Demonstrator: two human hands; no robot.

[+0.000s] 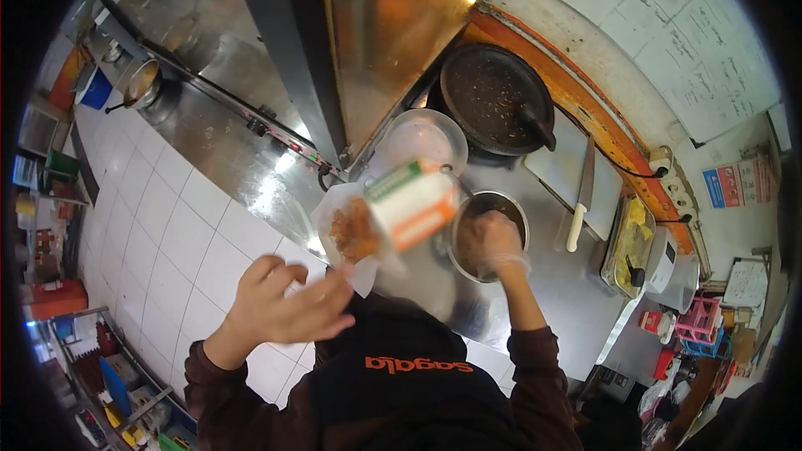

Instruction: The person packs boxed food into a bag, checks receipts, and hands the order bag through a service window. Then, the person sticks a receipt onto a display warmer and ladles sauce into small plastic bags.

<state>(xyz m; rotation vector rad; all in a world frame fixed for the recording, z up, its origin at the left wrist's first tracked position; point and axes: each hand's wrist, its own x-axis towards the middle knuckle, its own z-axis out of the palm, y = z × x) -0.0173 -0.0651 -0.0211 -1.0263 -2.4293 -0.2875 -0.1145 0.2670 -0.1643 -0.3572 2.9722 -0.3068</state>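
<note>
My left hand [292, 301], bare, is raised at the counter's front edge with its fingers apart and nothing in it. Just beyond its fingertips, fried food [354, 231] lies on white paper [330, 200]. A blurred white, green and orange carton [412, 205] is tilted beside the food, apparently in midair; what supports it cannot be made out. My right hand [496, 240], in a clear glove, reaches into a round metal bowl [464, 270]. Its fingertips and what they may hold are hidden in the bowl.
Behind the bowls stands a large dark stone mortar [493, 96], with a clear bowl [422, 140] to its left. A knife [582, 192] lies partly on a cutting board [558, 160]. Farther right is a tray of yellow food [631, 242]. A pan [142, 83] sits far left.
</note>
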